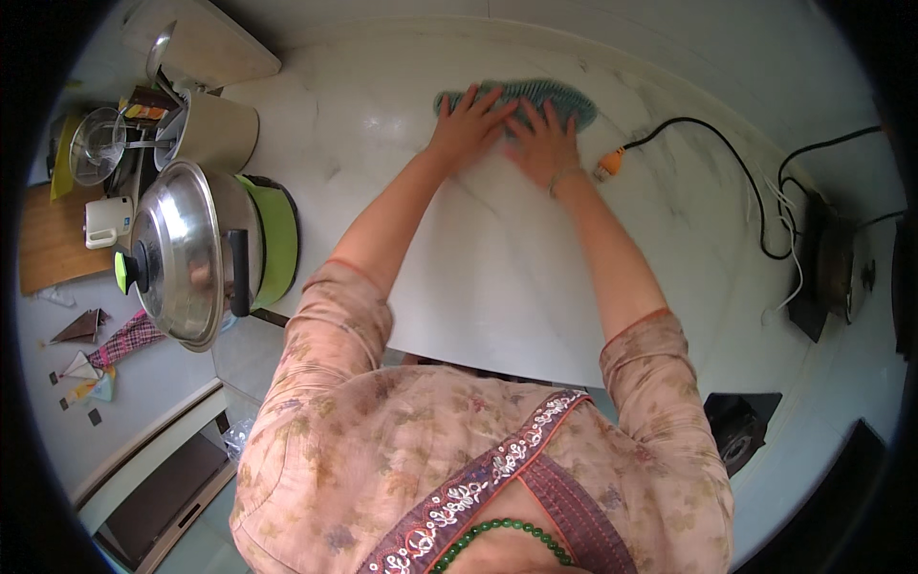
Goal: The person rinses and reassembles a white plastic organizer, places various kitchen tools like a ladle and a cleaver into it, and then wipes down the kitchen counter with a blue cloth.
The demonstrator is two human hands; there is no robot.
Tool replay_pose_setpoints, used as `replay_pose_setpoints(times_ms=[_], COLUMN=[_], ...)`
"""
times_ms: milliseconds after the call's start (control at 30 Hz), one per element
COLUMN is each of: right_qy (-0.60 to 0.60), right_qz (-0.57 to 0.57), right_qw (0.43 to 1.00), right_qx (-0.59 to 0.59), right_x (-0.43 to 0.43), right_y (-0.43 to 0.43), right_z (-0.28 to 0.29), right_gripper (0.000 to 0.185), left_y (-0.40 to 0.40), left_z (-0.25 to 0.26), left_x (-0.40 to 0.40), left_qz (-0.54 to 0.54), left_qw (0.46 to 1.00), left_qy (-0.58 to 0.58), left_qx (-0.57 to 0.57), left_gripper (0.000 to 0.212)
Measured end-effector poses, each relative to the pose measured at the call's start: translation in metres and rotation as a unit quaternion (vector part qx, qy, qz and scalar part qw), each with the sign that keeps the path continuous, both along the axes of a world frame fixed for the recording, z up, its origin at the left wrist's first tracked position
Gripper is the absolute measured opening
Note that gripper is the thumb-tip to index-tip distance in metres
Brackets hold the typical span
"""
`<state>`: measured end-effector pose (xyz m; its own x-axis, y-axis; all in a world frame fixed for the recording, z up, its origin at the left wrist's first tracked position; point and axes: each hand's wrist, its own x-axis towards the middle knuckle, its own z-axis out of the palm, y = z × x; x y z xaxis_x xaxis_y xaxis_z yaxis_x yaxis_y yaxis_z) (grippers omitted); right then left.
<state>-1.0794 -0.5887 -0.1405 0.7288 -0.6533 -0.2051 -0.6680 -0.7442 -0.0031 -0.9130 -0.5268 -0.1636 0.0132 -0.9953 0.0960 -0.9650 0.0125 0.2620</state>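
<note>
A teal ribbed cloth (549, 93) lies spread on the white marbled countertop (495, 287), towards its back edge. Flat on the cloth's left part rests my left hand (470, 129), its fingers spread. My right hand (545, 143), with a thin bracelet at the wrist, presses on the cloth's middle and right, fingers apart and slightly blurred. The two hands are close together, their fingertips pointing away from me. Just right of my right wrist, an orange plug (609, 165) on a black cord lies on the counter.
At left stand a lidded steel pot (179, 251) with a green base, a beige utensil holder (222, 133) and a leaning board (208, 43). Black and white cords (760, 208) run along the right side, near a dark appliance (835, 265). A black burner (739, 430) sits lower right.
</note>
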Motion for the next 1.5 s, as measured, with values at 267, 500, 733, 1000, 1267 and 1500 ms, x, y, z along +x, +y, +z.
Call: replay_pose_setpoints(times_ms=[267, 500, 733, 1000, 1267, 1500], right_qy=[-0.114, -0.070, -0.133, -0.173, -0.212, -0.127], right_qz=[0.065, 0.075, -0.073, 0.128, 0.158, 0.065], right_qw=[0.982, 0.979, 0.980, 0.961, 0.948, 0.976], right_qx=[0.138, 0.178, 0.126, 0.172, 0.176, 0.165], right_x=[-0.109, -0.158, 0.015, 0.034, -0.139, -0.323], right_y=[0.192, 0.192, 0.156, 0.280, 0.252, 0.164], right_z=[0.027, 0.022, 0.009, 0.005, 0.008, 0.028], right_gripper=[0.057, 0.050, 0.051, 0.048, 0.053, 0.059], left_y=[0.209, 0.217, 0.214, 0.361, 0.343, 0.229], left_z=[0.042, 0.037, 0.023, 0.042, 0.035, 0.023], left_x=[-0.070, -0.086, -0.004, -0.043, -0.183, -0.337], left_qz=[-0.131, -0.210, 0.003, 0.068, -0.015, -0.141], left_qw=[0.984, 0.974, 0.999, 0.987, 0.990, 0.983], left_qy=[0.044, 0.047, 0.019, 0.023, 0.048, 0.105], left_qx=[0.115, 0.070, 0.046, 0.142, 0.132, 0.045], left_gripper=[0.055, 0.053, 0.051, 0.060, 0.063, 0.069])
